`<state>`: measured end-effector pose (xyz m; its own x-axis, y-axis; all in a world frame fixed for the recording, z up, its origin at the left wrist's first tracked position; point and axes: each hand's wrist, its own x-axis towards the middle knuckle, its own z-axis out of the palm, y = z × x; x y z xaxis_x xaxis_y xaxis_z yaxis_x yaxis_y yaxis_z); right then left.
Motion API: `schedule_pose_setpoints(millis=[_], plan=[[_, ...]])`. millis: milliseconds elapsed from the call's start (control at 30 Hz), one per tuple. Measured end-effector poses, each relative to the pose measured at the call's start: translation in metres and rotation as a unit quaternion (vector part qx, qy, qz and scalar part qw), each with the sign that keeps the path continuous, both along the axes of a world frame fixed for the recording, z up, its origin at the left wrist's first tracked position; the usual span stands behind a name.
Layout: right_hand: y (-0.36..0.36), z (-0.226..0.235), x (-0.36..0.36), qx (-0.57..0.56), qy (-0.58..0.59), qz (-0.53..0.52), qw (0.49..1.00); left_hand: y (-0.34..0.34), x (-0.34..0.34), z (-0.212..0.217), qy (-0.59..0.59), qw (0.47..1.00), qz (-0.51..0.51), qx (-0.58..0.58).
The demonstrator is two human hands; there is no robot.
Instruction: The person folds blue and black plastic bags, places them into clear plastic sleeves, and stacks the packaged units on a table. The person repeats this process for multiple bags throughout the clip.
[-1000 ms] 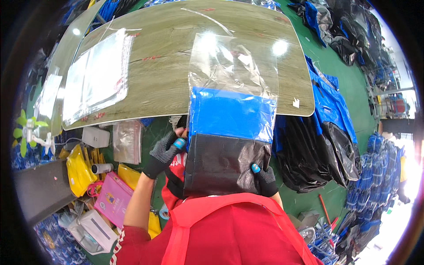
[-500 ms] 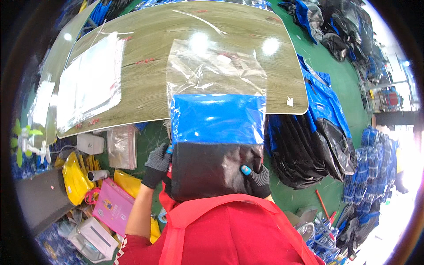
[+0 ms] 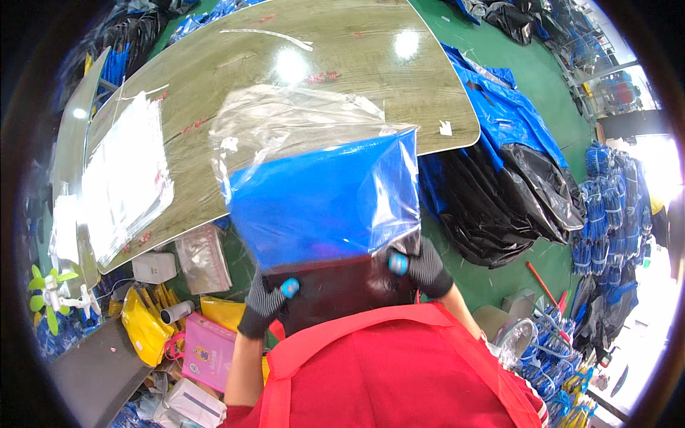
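Observation:
In front of my body I hold a folded blue and black sheet-like bundle [image 3: 321, 200] inside a clear plastic bag [image 3: 296, 114]. The blue part faces up toward the table, and the black part lies nearest my chest. Its far edge slants, the right corner farther out than the left. My left hand [image 3: 267, 303], in a dark grey glove with a light-blue thumb tip, grips the lower left side. My right hand [image 3: 424, 267], gloved alike, pinches the right side through the plastic. Most fingers of both hands are hidden under the bundle. The bag's loose end spreads over the table edge.
A wood-grain table [image 3: 342, 68] lies ahead, with a stack of clear bags [image 3: 132, 182] at its left. Blue and black covers [image 3: 492, 178] hang at the right. Yellow packets [image 3: 145, 324], a pink bag [image 3: 208, 349] and a small fan [image 3: 51, 298] sit at lower left.
The bundle has tilted, with its right far corner rising and its blue part bending. My left thumb has moved onto the black part's front. The whole view has shifted.

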<state>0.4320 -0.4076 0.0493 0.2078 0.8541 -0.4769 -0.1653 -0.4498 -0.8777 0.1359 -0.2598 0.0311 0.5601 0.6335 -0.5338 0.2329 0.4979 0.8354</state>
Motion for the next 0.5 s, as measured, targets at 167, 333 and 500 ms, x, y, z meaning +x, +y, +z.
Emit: schedule_pose_setpoints(millis=[167, 333, 500], plan=[[-0.027, -0.004, -0.023, -0.160, 0.067, -0.058, 0.983, -0.036, -0.008, -0.018, -0.019, 0.999, 0.028, 0.039], [-0.016, 0.006, -0.032, -0.128, -0.150, -0.026, 0.980, 0.011, -0.001, -0.017, 0.057, 0.996, -0.073, -0.008], [-0.011, 0.025, -0.006, -0.082, -0.035, 0.069, 0.994, 0.045, 0.024, -0.014, -0.043, 0.996, 0.010, 0.074]])
